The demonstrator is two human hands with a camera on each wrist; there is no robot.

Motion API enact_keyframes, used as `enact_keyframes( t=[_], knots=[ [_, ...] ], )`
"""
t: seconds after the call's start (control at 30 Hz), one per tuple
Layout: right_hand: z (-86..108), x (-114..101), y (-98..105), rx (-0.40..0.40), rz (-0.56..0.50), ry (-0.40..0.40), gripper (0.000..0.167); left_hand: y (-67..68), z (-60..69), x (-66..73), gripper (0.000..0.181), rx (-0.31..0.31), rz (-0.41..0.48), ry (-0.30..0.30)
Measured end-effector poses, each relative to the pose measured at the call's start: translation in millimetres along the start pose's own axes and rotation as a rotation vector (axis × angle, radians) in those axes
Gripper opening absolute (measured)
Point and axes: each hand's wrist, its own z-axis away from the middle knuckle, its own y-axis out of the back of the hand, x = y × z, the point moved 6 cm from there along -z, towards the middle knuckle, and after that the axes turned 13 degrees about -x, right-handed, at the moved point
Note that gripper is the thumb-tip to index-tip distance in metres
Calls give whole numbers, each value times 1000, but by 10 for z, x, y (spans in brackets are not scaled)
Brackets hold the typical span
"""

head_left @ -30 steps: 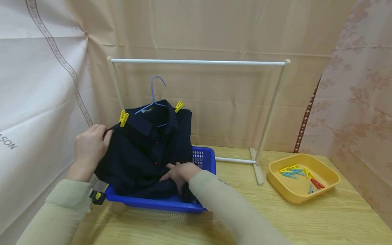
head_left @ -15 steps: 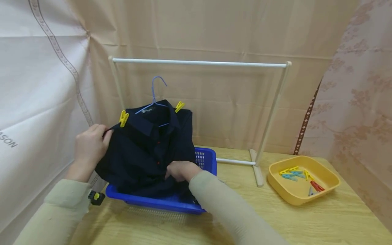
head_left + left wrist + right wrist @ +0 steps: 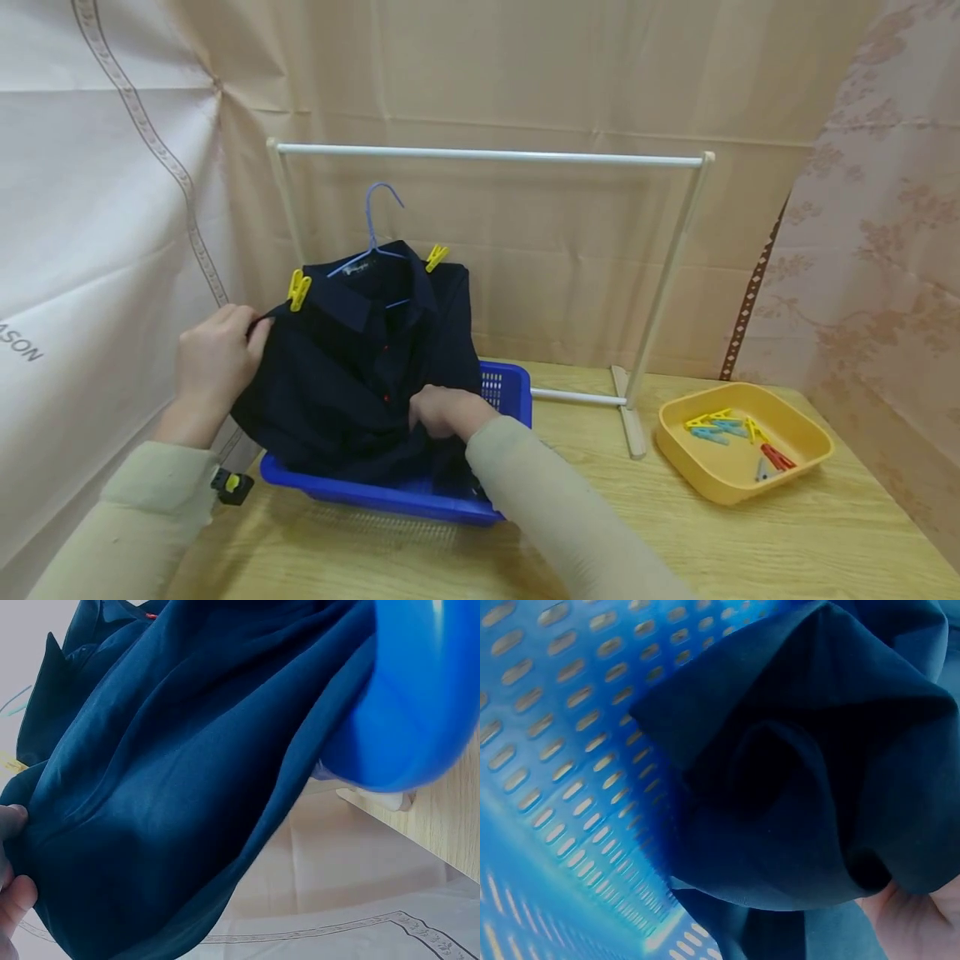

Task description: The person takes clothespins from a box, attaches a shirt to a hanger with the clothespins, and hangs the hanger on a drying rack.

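A dark navy shirt (image 3: pixel 322 379) with red buttons lies partly in a blue perforated basket (image 3: pixel 390 504). A blue wire hanger (image 3: pixel 371 218) sits inside its collar, hook pointing up. Two yellow clothespins are clipped at the shoulders, one on the left (image 3: pixel 298 290) and one on the right (image 3: pixel 436 257). My left hand (image 3: pixel 217 358) pinches the shirt's edge beside the left clothespin; thumb and fingertips show in the left wrist view. My right hand (image 3: pixel 450 411) grips the shirt front low down, with some fingers hidden by cloth. Its lower folds (image 3: pixel 780 825) bunch against the basket wall.
A white drying rack (image 3: pixel 487 155) stands behind the basket, its bar above the hanger hook. At the right, a yellow tray (image 3: pixel 720 479) holds several yellow, blue, red and grey clothespins. Fabric sheets (image 3: pixel 487 75) enclose the wooden table (image 3: pixel 600 500).
My right hand's fingers, spread over the cloth a second ago, have curled into it, and the hand has risen slightly. The hanger and shirt top have shifted slightly left with my left hand.
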Motion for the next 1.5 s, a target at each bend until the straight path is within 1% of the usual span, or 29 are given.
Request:
enact_keyframes(
  t=[0.17, 0.4, 0.6, 0.73, 0.97, 1.17, 1.5],
  knots=[
    [32, 9, 43, 15, -9, 34, 40, 23, -15, 18, 16, 1, -2, 3],
    [103, 22, 105, 33, -33, 103, 38, 49, -30, 43, 16, 16, -3, -6],
    [164, 17, 201, 55, -37, 132, 37, 82, -39, 61, 17, 34, -10, -7],
    [192, 20, 264, 71, -40, 141, 33, 108, -54, 76, 17, 46, -19, -11],
    [295, 44, 359, 94, -72, 120, 32, 152, -100, 106, 18, 58, -12, -17],
    [355, 47, 442, 139, -15, 152, 33, 187, -118, 122, 18, 62, -7, -21],
    [469, 82, 554, 192, 26, 183, 33, 225, -130, 143, 19, 89, -6, -36]
  ],
)
